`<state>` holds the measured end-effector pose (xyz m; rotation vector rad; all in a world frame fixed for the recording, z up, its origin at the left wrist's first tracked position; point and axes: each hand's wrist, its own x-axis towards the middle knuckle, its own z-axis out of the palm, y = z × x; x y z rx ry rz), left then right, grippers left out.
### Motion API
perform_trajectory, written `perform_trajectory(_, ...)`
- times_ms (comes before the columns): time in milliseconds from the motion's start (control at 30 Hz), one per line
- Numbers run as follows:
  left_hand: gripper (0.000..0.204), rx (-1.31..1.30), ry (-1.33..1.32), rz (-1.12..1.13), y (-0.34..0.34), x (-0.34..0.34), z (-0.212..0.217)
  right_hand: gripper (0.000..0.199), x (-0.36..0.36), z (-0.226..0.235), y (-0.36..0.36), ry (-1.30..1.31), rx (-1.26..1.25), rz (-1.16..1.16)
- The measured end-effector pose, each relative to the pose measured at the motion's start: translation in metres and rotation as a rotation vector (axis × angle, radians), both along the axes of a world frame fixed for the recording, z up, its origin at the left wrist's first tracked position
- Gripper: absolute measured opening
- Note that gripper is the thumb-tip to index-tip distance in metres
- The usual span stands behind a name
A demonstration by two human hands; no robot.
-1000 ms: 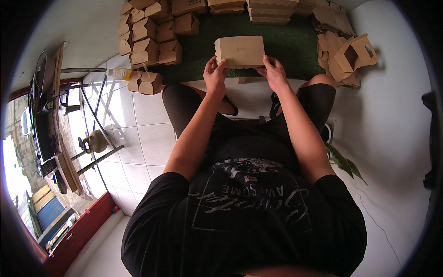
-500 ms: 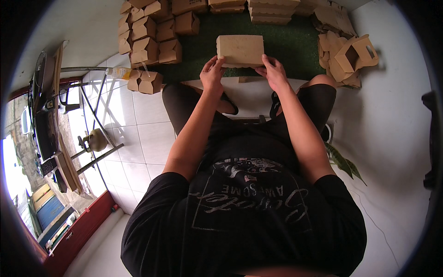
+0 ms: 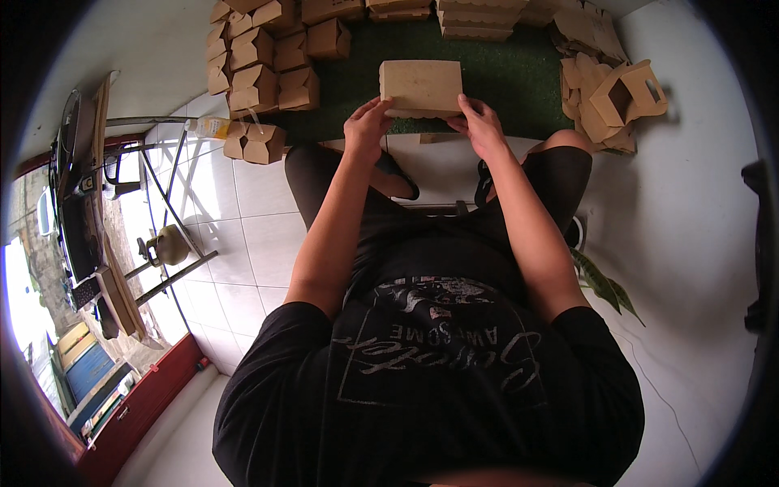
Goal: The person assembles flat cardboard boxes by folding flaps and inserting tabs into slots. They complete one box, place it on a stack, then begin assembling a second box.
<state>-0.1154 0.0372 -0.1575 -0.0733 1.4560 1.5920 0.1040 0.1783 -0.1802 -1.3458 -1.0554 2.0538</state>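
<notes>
A closed brown cardboard box (image 3: 421,86) with a scalloped lower edge is held between my hands at the near edge of the green turf-covered table (image 3: 369,58). My left hand (image 3: 367,124) grips its near left corner, thumb on top. At the near right corner, my right hand (image 3: 477,126) pinches the box with the thumb on its upper face and the fingers curled beneath. The undersides of both grips are partly hidden.
Several folded boxes (image 3: 252,50) are stacked at the far left, and flatter boxes (image 3: 479,18) at the back. Flat cardboard pieces (image 3: 578,85) and an open handled carton (image 3: 629,95) lie at the right. A bottle (image 3: 208,127) stands left.
The box has shifted very slightly away and to the left. My left hand has moved a little left along its corner; the right hand is nearly still.
</notes>
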Motion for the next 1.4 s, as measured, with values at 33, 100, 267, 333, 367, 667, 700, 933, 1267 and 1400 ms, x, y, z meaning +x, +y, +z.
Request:
perform_trajectory(33,0.042,0.000,0.006,0.001,0.000,0.000,0.001,0.058,0.000,0.000,0.000,-0.002,-0.005,0.006)
perform_trajectory(100,0.041,-0.001,0.009,0.003,0.000,0.000,0.001,0.057,0.000,-0.001,0.000,-0.003,-0.011,0.012)
perform_trajectory(267,0.038,0.008,-0.014,0.016,0.001,-0.002,0.000,0.057,0.001,-0.002,0.000,0.014,-0.027,0.032)
perform_trajectory(333,0.035,0.011,-0.026,0.029,0.001,-0.003,-0.003,0.057,0.001,-0.003,0.000,0.035,-0.020,0.044)
perform_trajectory(367,0.034,0.012,-0.031,0.036,0.001,-0.003,-0.004,0.057,0.001,-0.003,0.000,0.032,-0.037,0.037)
perform_trajectory(667,0.031,0.009,-0.007,-0.014,-0.002,-0.012,-0.014,0.057,0.000,0.001,-0.003,0.022,-0.023,0.040)
perform_trajectory(700,0.032,0.024,0.005,-0.019,-0.003,-0.012,-0.013,0.056,0.000,0.002,-0.004,0.026,-0.026,0.040)
perform_trajectory(933,0.036,0.034,0.006,-0.058,-0.006,-0.011,-0.007,0.056,-0.002,0.005,-0.005,0.002,-0.035,0.042)
perform_trajectory(1267,0.034,0.058,-0.075,-0.083,-0.008,-0.016,-0.013,0.058,0.000,0.004,-0.006,0.048,-0.066,0.031)
perform_trajectory(1400,0.034,0.085,-0.028,-0.139,-0.012,-0.016,-0.009,0.058,0.000,0.005,-0.007,0.061,-0.036,0.058)
